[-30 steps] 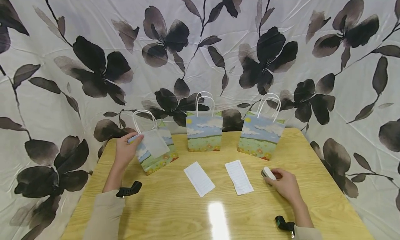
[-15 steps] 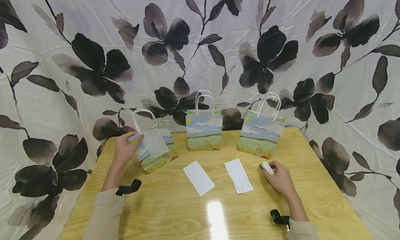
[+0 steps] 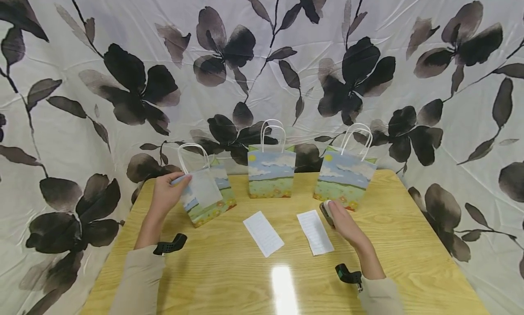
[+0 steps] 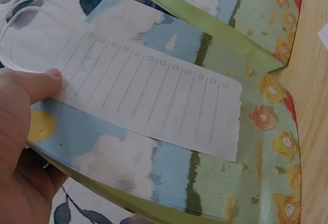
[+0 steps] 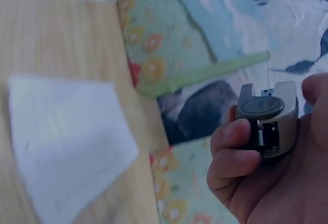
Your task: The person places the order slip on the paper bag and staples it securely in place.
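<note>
My left hand (image 3: 168, 192) pinches a lined checklist slip (image 4: 148, 90) against the top of the left paper gift bag (image 3: 223, 201). In the left wrist view, the thumb lies on the slip and the fingers go behind the bag's printed front. The bag leans, its white handles (image 3: 192, 147) looping above the hand. My right hand (image 3: 348, 224) grips a small grey and white stapler (image 5: 266, 116), fingers curled round it. It hovers beside the right-hand slip (image 3: 315, 233), in front of the right gift bag (image 3: 345, 176).
A middle gift bag (image 3: 271, 174) with the same landscape print stands upright at the back of the wooden table (image 3: 213, 278). Another paper slip (image 3: 264, 234) lies flat in front of it. A floral cloth (image 3: 262, 92) hangs behind the table.
My right hand has moved left with the stapler, from the table's right side to beside the right-hand slip. The left hand keeps its pinch on the slip and bag.
</note>
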`<state>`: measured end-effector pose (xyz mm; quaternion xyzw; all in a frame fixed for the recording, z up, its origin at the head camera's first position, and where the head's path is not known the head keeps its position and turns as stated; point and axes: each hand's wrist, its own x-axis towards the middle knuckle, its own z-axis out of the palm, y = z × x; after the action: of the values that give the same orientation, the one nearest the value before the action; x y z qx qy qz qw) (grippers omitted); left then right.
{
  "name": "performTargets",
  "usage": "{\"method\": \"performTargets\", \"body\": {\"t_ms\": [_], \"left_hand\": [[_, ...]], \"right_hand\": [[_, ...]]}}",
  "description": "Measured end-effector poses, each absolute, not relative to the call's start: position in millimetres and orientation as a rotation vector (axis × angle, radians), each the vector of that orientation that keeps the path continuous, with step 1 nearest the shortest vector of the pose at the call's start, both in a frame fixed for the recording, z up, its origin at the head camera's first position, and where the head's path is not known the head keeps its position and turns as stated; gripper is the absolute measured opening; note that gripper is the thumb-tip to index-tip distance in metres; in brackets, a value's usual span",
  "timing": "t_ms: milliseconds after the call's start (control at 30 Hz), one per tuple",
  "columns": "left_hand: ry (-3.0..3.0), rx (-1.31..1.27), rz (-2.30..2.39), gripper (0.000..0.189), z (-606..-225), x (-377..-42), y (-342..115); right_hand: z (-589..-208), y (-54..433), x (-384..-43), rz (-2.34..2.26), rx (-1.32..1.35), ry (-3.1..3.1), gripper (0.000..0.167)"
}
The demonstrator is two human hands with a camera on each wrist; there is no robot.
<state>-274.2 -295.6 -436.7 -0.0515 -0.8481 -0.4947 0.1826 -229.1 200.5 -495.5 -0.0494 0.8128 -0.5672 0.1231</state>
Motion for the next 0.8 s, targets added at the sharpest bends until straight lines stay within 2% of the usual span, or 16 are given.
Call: {"method": "performTargets", "body": {"t_ms": [67,367,633,800], "left_hand": [[-2.403,-0.139,-1.387,0.027,-441.5,-278.8,-301.0],[-2.380,-0.123,-1.360,0.031,-449.5,-281.9,-302.6],[-2.326,-0.101,-1.389,0.031,-454.3,-283.8,-298.9],[-2.321,-0.070,-1.387,0.032,-454.0,-282.3,-298.0]], "right_hand": [[-487.0,189.8,-230.6,-1.665,-0.176,2.345,0.071],[-444.3,140.4,-248.0,-1.935,-0.319,2.240,0.043],[-414.0,91.6,-271.3,-1.921,-0.414,2.251,0.051],[-406.4,62.7,-285.6,-1.884,-0.467,2.259,0.049]]}}
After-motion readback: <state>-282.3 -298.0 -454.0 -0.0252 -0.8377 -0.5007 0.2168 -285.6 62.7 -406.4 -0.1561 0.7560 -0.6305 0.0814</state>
